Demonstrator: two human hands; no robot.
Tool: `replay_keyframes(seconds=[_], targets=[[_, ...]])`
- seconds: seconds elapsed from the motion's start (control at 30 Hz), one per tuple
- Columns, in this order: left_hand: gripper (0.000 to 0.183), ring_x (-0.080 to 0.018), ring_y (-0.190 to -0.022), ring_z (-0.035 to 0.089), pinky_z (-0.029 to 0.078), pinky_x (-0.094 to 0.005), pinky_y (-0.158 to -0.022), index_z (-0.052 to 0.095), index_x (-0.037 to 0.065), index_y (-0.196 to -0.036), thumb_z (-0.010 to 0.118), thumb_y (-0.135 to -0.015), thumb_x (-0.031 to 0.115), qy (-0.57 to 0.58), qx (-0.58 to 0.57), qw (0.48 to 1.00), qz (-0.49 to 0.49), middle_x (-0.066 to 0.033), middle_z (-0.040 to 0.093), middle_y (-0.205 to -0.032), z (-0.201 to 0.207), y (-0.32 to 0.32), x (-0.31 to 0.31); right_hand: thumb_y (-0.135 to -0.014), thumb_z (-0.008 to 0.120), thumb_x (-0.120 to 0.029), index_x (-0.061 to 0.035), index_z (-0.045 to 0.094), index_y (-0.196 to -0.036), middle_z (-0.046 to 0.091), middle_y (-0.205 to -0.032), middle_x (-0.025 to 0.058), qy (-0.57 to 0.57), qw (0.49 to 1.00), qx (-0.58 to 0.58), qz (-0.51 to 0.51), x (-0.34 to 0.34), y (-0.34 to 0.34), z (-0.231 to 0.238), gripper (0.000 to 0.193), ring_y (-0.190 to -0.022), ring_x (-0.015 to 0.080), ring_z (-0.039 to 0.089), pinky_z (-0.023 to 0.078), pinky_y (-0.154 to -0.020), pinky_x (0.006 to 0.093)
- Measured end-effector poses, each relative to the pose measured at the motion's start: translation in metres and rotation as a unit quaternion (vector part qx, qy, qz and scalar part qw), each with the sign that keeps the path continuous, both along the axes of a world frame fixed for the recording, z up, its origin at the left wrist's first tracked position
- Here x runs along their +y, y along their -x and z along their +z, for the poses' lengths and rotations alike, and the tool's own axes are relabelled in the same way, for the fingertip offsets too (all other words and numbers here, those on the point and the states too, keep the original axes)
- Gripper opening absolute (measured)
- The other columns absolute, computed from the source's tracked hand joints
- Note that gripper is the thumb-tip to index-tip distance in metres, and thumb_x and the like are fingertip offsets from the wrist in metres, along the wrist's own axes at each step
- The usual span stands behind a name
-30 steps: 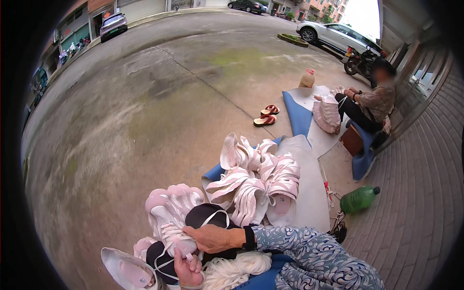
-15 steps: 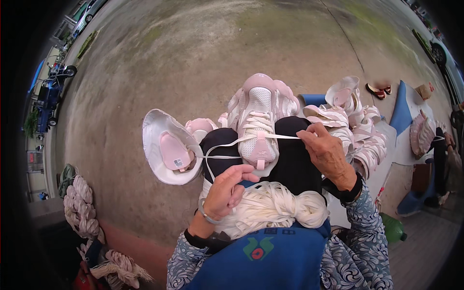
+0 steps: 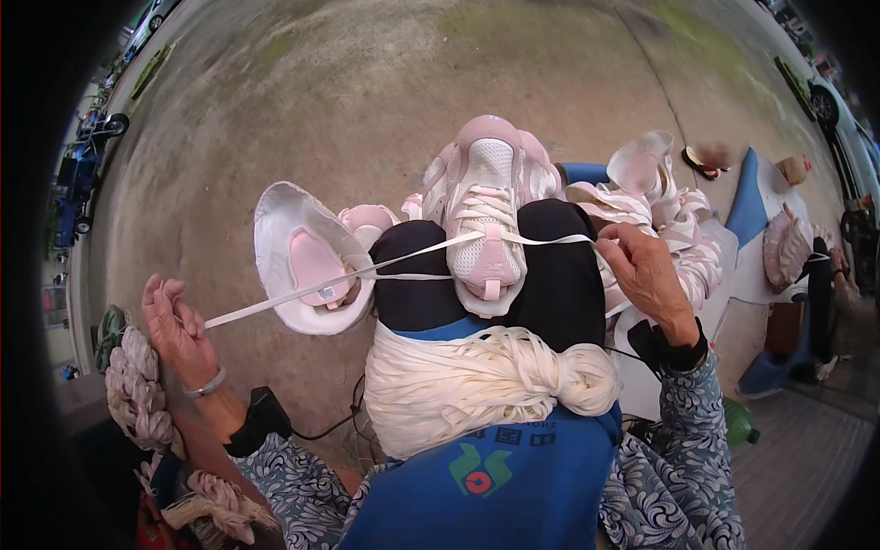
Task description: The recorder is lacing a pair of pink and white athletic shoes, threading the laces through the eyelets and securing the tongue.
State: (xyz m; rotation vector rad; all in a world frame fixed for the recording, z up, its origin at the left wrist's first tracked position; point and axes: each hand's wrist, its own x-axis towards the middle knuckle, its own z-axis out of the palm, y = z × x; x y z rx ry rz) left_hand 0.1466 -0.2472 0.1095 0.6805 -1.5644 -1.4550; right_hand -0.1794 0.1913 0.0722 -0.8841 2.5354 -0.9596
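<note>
A pink and white sneaker upper rests between my black-clad knees, its heel tab toward me. A flat white shoelace runs through its eyelets and across its tongue. Far out to the left, my left hand pinches one stretch of the lace and holds it nearly straight. My right hand, beside the right knee, has the other end between thumb and fingers. On my lap lies a thick knotted bundle of white laces, over a blue apron.
A white-lined upper lies open by my left knee. More pink and white uppers are heaped at the right. Strung bunches hang at the lower left. A green bottle stands at the lower right. Another person's hand shows far right.
My left hand has swung from beside the heel tab out to the far left, drawing the lace taut. My right hand has shifted slightly right, still pinching its end.
</note>
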Motion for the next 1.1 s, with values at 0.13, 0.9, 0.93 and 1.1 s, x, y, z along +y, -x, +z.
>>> replay_keyframes(seconds=[0.13, 0.9, 0.93, 1.1], targets=[[0.023, -0.0008, -0.052, 0.039, 0.032, -0.0148, -0.047, 0.056, 0.004, -0.115, 0.048, -0.102, 0.022, -0.002, -0.016, 1.0, 0.016, -0.0067, 0.066, -0.098, -0.005, 0.038, 0.039, -0.087, 0.065, -0.014, 0.0006, 0.065, -0.106, 0.052, -0.061, 0.008, 0.015, 0.985, -0.146, 0.092, -0.026, -0.021, 0.023, 0.024, -0.055, 0.0161, 0.048, 0.042, -0.054, 0.0301], [0.017, -0.03, -0.083, 0.063, 0.049, -0.0353, -0.074, 0.069, 0.001, -0.101, 0.06, -0.087, 0.002, 0.187, -0.158, 0.937, -0.248, -0.0139, 0.064, -0.091, -0.087, 0.162, 0.156, -0.085, 0.062, -0.019, -0.0038, 0.054, -0.102, 0.065, -0.075, 0.0172, -0.124, 0.963, 0.147, 0.188, -0.127, -0.077, 0.015, 0.024, -0.065, 0.0336, 0.066, 0.052, -0.055, 0.0427], [0.017, -0.03, -0.083, 0.063, 0.049, -0.0353, -0.074, 0.069, 0.001, -0.101, 0.06, -0.087, 0.002, 0.183, -0.155, 0.939, -0.245, -0.0139, 0.064, -0.091, -0.087, 0.163, 0.154, -0.085, 0.062, -0.019, -0.0038, 0.054, -0.102, 0.065, -0.075, 0.0172, -0.128, 0.961, 0.15, 0.192, -0.129, -0.076, 0.016, 0.024, -0.065, 0.0336, 0.066, 0.052, -0.055, 0.0427], [0.016, -0.0254, -0.077, 0.064, 0.051, -0.0328, -0.072, 0.07, 0.002, -0.1, 0.06, -0.087, 0.004, 0.18, -0.159, 0.93, -0.278, -0.013, 0.064, -0.092, -0.093, 0.169, 0.149, -0.085, 0.059, -0.015, -0.0026, 0.056, -0.095, 0.066, -0.075, 0.0174, -0.131, 0.963, 0.166, 0.169, -0.133, -0.073, 0.012, 0.016, -0.066, 0.0356, 0.066, 0.052, -0.058, 0.0452]])
